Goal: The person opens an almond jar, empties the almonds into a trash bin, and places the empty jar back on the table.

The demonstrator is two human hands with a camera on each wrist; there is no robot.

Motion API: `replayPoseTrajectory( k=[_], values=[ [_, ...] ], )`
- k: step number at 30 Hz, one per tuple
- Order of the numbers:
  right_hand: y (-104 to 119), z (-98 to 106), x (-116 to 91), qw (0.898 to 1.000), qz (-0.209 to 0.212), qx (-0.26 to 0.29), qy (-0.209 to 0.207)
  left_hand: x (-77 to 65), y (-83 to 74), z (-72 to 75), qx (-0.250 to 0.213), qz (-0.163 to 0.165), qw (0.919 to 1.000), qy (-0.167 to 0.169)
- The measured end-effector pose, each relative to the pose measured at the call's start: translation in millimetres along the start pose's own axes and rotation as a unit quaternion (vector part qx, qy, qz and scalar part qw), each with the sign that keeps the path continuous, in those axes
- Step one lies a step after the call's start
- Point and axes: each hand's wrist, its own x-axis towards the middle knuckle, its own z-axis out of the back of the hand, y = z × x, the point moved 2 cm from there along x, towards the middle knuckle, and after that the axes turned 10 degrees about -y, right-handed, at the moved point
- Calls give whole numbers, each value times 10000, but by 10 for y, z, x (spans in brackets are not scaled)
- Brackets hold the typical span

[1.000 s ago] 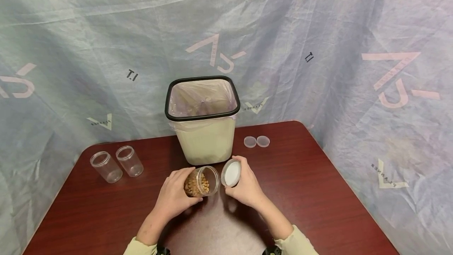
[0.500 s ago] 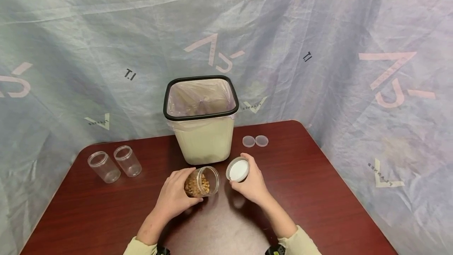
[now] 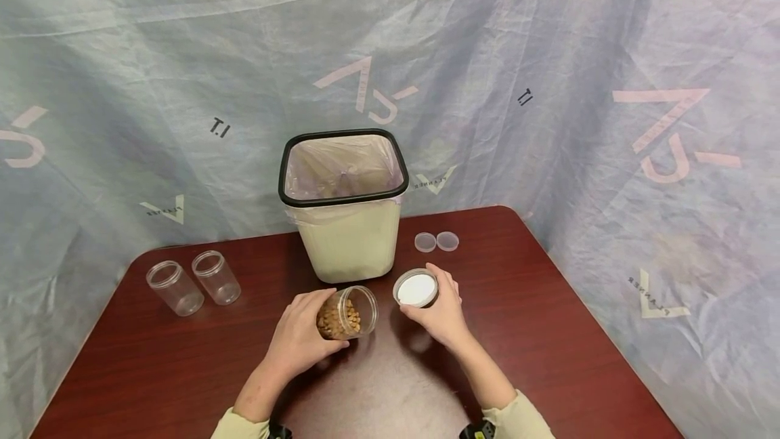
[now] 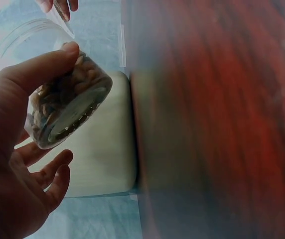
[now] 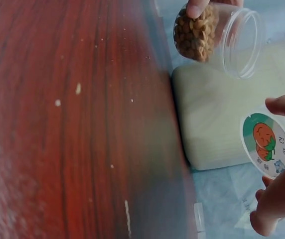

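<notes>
In the head view my left hand [image 3: 298, 334] grips a clear plastic jar [image 3: 342, 317], tipped on its side with its mouth facing right. Small brown pieces, perhaps nuts or kibble, fill its lower part; the jar's base shows in the left wrist view [image 4: 77, 117]. To the right of the jar and apart from it, my right hand [image 3: 443, 314] pinches a round lid [image 3: 416, 289] by its edge, white inner side up. A printed label with an orange cartoon figure on the lid's outer face appears in the right wrist view.
A cream trash bin [image 3: 350, 239] with a black rim and plastic liner stands behind the hands. Two clear jars [image 3: 175, 288] stand at the left of the dark red table [image 3: 524, 330]. Two small clear lids [image 3: 447, 241] lie at back right. A grey cloth hangs behind.
My right hand has carried the lid rightward and slightly up, away from the jar's mouth, turning its white inner side upward. My left hand and the jar have hardly moved.
</notes>
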Motion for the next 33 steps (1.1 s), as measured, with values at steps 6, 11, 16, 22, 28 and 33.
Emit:
replayPoseTrajectory(
  k=[6,11,16,22,28,33],
  values=[
    [-41,41,35,9989,-462,23,15,-1,-3,-18,-50,84,9999,86],
    [-88,88,85,9983,-575,-52,108,-7,-12,-9,-111,122,9998,79],
    [-131,145,153,9986,-495,-57,194,-2,-35,18,-149,147,9998,55],
    [-171,178,213,9976,-553,-333,249,12,-59,66,-189,246,9995,39],
    [-207,162,246,9968,-414,-655,204,-2,-70,78,-215,273,9994,18],
    [-246,141,276,9947,-325,-977,29,-5,-72,81,-220,244,9995,1]
  ],
)
